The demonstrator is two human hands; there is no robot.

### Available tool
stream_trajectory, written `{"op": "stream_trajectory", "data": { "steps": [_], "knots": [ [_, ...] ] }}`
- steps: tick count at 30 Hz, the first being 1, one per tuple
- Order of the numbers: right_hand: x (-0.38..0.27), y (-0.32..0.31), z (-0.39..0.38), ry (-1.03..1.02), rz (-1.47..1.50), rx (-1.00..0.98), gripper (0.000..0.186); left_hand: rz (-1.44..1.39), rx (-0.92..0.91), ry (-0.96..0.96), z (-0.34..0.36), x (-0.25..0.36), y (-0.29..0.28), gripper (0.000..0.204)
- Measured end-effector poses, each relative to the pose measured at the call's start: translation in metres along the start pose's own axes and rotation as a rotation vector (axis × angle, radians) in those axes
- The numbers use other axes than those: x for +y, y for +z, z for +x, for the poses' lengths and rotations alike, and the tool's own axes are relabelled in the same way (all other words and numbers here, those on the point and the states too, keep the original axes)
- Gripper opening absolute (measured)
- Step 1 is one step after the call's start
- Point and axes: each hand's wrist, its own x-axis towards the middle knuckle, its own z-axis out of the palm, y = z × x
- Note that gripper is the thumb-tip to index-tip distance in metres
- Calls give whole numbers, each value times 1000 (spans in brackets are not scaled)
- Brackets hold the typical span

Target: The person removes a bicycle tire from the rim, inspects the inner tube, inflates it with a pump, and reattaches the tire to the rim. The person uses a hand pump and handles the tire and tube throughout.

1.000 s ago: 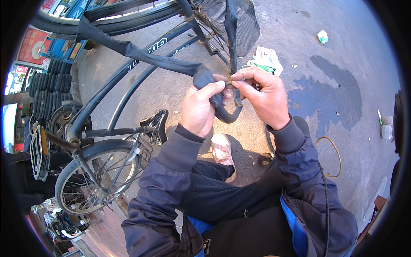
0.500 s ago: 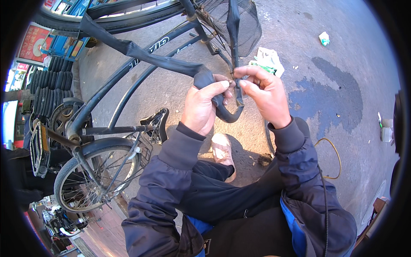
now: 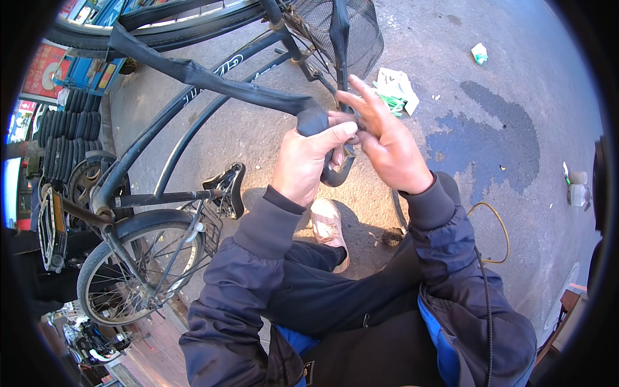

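Observation:
My left hand [image 3: 296, 164] grips a bunched, folded part of a black rubber inner tube [image 3: 238, 91] in the centre, its thumb on a small metal piece, apparently the valve [image 3: 356, 127]. Just right of it, my right hand [image 3: 393, 155] has its index and middle fingers raised and spread, with its thumb near or touching the valve; its lower fingers are partly hidden and blurred. The tube stretches up to the wheel at the top left, in front of a dark bicycle frame [image 3: 155, 142] with a mesh basket [image 3: 358, 39].
A bicycle wheel [image 3: 135, 277], pedal [image 3: 53, 229] and saddle [image 3: 225, 193] lie left. Stacked tyres [image 3: 68, 135] stand behind. My shoe [image 3: 329, 235] is below my hands. Crumpled white packaging [image 3: 396, 87], a wet patch [image 3: 490, 142] and a yellow hose [image 3: 506, 235] are on the pavement.
My right hand's fingers have risen and spread from their earlier pinch at the valve. My left hand has shifted slightly right with the tube.

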Motion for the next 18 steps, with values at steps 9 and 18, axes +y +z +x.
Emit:
{"op": "stream_trajectory", "data": {
  "steps": [9, 18],
  "knots": [
    [-4, -14, 9, 105, 616, 255, 32, -223, -26, -89, 5, -1, -6, 27],
    [3, 12, 3, 99, 625, 217, 12, -214, -102, -16, 5, -6, 0, 31]
  ]
}}
